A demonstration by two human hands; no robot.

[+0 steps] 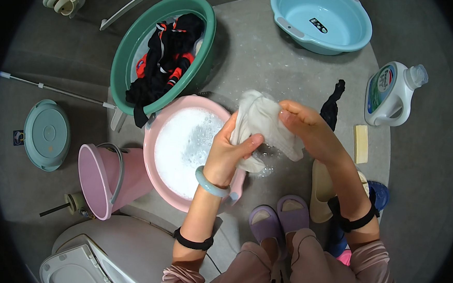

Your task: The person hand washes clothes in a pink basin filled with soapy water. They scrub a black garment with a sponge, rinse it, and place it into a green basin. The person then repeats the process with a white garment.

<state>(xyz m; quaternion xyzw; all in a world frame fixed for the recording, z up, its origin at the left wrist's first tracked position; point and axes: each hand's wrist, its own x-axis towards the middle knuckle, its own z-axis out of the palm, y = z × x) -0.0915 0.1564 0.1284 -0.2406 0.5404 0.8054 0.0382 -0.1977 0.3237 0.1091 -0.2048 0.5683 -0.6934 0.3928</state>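
Note:
A wet white cloth (264, 122), perhaps a sock, is stretched between my two hands. My left hand (236, 146) grips its near left part, thumb on top, beside the rim of a pink basin (192, 102) of foamy water. Fingers and thumb of my right hand (303, 121) pinch the cloth's upper right side. Beyond the pink basin, a green oval tub (118, 61) holds black and red clothes (165, 56). To the right of my hands, a black wet cloth item (331, 107) lies on the floor, partly behind my right hand.
A pale blue basin (323, 26) stands at the far right, near a detergent bottle (389, 93) and a yellow soap bar (361, 144). A pink bucket (111, 177) lies tilted at left. Beige slippers (320, 190) are under my right forearm; a toilet (86, 265) is at lower left.

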